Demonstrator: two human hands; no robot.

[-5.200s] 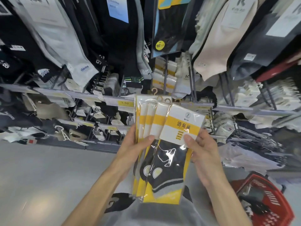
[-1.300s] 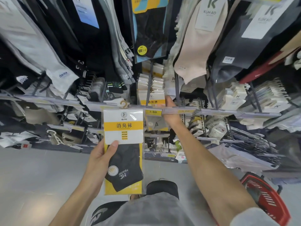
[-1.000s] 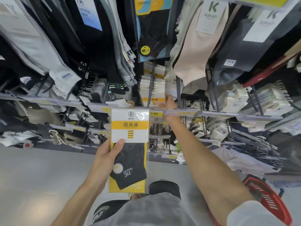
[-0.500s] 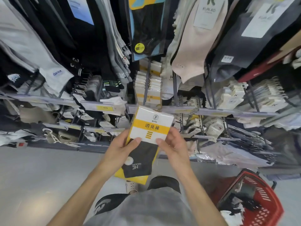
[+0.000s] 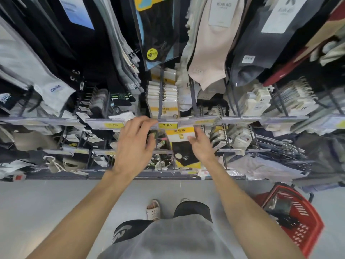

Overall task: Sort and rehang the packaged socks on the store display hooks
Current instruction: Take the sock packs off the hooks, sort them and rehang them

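A yellow-and-white sock pack [image 5: 182, 146] with a black sock inside hangs just below the price rail [image 5: 233, 119], under the 3.80 tag [image 5: 167, 125]. My right hand [image 5: 200, 144] pinches its white header card at the right edge. Fingers of my left hand [image 5: 135, 143] reach up to the rail at the hook's front end [image 5: 158, 120], just left of the tag. Behind the rail a row of matching yellow-banded packs [image 5: 164, 98] fills the same hook. The pack's own hanger loop is hidden behind the rail.
Long socks in black, grey and beige hang overhead. White-carded sock packs [image 5: 257, 103] fill hooks to the right. A red shopping basket [image 5: 293, 217] with dark items stands on the grey floor at the lower right. My foot in a white sandal [image 5: 153, 210] is below.
Both hands went from holding the pack at chest height up to the rail. The pack now sits under the 3.80 tag in my right hand, and my left hand has let go of it.
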